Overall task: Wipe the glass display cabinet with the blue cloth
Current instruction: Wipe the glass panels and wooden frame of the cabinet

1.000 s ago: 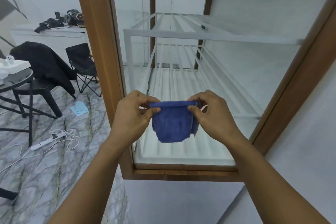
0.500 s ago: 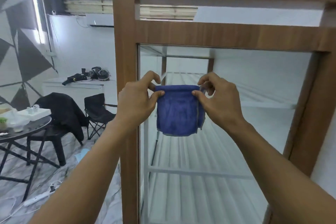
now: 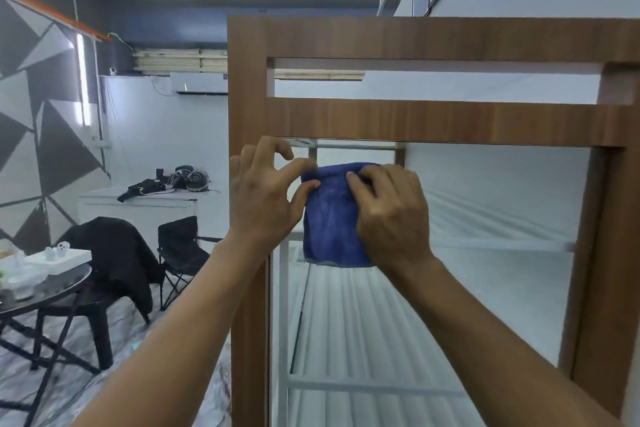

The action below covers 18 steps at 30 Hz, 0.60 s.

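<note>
Informal workroom, folding chair (image 3: 180, 246), air conditioner (image 3: 201, 83)

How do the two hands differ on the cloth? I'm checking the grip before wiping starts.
The left hand pinches the cloth at its top left corner, its other fingers spread loose; the right hand lies over the cloth's right side, fingers curled on the top edge. Both are raised near the cabinet top.
</note>
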Available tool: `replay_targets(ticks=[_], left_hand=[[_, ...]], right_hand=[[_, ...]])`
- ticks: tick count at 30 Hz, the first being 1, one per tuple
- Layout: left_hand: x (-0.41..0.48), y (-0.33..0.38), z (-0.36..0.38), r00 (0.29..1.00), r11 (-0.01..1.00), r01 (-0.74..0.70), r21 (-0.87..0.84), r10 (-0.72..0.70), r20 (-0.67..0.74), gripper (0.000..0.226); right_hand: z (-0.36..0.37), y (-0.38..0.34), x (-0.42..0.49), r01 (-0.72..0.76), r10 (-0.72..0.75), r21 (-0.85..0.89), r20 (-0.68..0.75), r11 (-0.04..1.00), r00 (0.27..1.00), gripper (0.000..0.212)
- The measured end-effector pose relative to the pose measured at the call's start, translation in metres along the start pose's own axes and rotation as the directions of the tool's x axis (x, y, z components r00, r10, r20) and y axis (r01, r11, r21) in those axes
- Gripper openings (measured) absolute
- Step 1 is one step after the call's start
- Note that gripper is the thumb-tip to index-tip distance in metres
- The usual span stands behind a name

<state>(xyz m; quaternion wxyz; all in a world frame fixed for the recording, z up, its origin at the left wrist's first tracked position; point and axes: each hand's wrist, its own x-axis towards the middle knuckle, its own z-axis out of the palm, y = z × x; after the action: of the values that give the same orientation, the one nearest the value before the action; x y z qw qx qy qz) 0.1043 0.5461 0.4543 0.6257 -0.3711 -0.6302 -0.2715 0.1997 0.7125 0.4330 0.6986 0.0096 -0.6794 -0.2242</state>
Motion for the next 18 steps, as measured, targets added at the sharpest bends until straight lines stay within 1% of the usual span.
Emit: replay_targets(ticks=[2, 4, 6, 8, 10, 12, 14, 15, 17, 18], left_hand=[[-0.001, -0.004, 0.003, 0.999, 1.000, 0.006, 0.011, -0.005, -0.042, 0.009], [-0.003, -0.007, 0.006, 0.997, 1.000, -0.001, 0.022, 0.003, -0.074, 0.009], [-0.005, -0.011, 0.009, 0.995, 0.999, -0.021, 0.027, 0.023, -0.095, 0.012], [-0.007, -0.015, 0.011, 0.993, 0.998, -0.049, 0.045, 0.054, -0.101, 0.016], [-0.012, -0.019, 0.012, 0.993, 0.992, -0.085, 0.090, 0.091, -0.075, 0.021], [-0.016, -0.021, 0.011, 0.994, 0.985, -0.107, 0.136, 0.110, -0.017, 0.031], [-0.020, -0.022, 0.008, 0.994, 0.983, -0.112, 0.144, 0.108, 0.033, 0.040], [-0.022, -0.022, 0.006, 0.993, 0.984, -0.111, 0.142, 0.104, 0.051, 0.044], [-0.027, -0.021, 0.004, 0.994, 0.985, -0.089, 0.146, 0.078, 0.079, 0.050], [-0.029, -0.020, 0.003, 0.995, 0.987, -0.068, 0.149, 0.056, 0.087, 0.053]], right_hand=[[0.001, -0.021, -0.010, -0.058, 0.056, 0.012, 0.109, 0.998, 0.992, 0.031], [0.002, -0.040, -0.016, -0.096, 0.093, -0.002, 0.270, 0.995, 0.958, 0.055], [0.007, -0.048, -0.021, -0.131, 0.120, 0.004, 0.362, 0.991, 0.924, 0.071], [0.015, -0.047, -0.024, -0.137, 0.116, 0.033, 0.362, 0.990, 0.925, 0.077], [0.018, -0.040, -0.028, -0.127, 0.106, 0.042, 0.334, 0.991, 0.937, 0.077], [0.016, -0.027, -0.033, -0.161, 0.148, 0.013, 0.317, 0.987, 0.937, 0.075], [0.009, -0.006, -0.042, -0.285, 0.285, -0.041, 0.288, 0.958, 0.914, 0.072], [0.005, 0.008, -0.048, -0.369, 0.375, -0.074, 0.265, 0.927, 0.889, 0.070], [-0.001, 0.028, -0.058, -0.525, 0.542, -0.133, 0.218, 0.841, 0.812, 0.066], [-0.003, 0.030, -0.057, -0.577, 0.598, -0.157, 0.202, 0.802, 0.776, 0.065]])
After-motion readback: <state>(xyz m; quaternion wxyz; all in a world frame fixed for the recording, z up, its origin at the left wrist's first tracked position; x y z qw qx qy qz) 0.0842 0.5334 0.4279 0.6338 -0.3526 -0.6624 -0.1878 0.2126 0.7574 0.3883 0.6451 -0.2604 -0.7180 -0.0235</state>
